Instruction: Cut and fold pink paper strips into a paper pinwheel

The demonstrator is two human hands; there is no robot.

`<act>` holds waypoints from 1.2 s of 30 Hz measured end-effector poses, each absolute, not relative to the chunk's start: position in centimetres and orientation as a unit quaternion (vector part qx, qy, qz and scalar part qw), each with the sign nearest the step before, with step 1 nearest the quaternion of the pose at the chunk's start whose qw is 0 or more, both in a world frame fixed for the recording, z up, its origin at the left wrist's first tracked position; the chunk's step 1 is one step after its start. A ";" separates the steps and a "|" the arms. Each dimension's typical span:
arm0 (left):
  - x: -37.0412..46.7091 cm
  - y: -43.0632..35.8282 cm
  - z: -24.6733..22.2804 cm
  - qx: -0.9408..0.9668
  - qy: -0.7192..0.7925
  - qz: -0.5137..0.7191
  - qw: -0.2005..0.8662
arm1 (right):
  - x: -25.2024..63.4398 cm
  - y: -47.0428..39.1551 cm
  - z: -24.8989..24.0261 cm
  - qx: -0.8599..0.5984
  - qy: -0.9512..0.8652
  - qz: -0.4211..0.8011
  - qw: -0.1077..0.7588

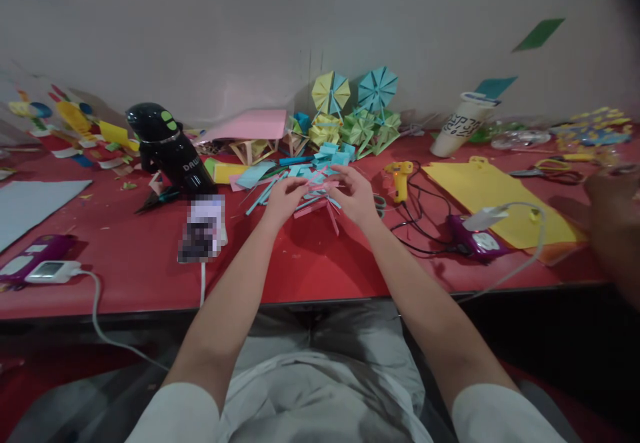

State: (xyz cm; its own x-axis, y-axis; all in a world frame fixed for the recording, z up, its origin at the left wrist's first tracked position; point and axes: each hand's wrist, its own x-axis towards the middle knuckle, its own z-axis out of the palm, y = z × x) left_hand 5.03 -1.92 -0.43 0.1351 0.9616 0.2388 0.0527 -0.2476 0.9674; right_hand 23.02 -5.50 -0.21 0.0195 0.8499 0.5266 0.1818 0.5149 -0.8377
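Observation:
Over the middle of the red table my left hand and my right hand face each other, fingers curved inward. Between them is a piece made of folded pink paper strips, its ends pointing down and outward. The fingertips of both hands close on its upper part, though the exact grip is small and partly covered. Just behind the hands lies a loose pile of light blue paper pieces. Blue paper strips lie beside my left hand.
Folded paper umbrellas stand at the back. A black bottle and a phone are on the left. To the right are a yellow glue gun with its cable, a purple power strip, yellow paper and another person's arm.

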 end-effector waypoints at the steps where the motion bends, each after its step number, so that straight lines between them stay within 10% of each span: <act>1: 5.0 -1.9 -0.4 0.604 0.418 0.515 0.441 | 23.1 -5.5 -0.2 -0.400 -0.647 0.284 0.584; 22: 4.7 -2.3 1.2 0.386 0.419 0.618 0.542 | 22.3 -6.1 -0.2 -0.416 -0.665 0.260 0.563; 36: 3.9 -1.2 -0.3 0.520 0.481 0.575 0.410 | 22.1 -6.9 0.9 -0.333 -0.675 0.442 0.488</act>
State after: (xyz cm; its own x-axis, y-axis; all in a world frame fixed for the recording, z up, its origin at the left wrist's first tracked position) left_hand 3.87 -1.19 -0.26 -0.1226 0.9714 0.2035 0.0283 -0.2015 0.9791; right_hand 22.08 -6.95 0.95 -0.3023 0.8810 0.3638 0.0186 0.3871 -0.9219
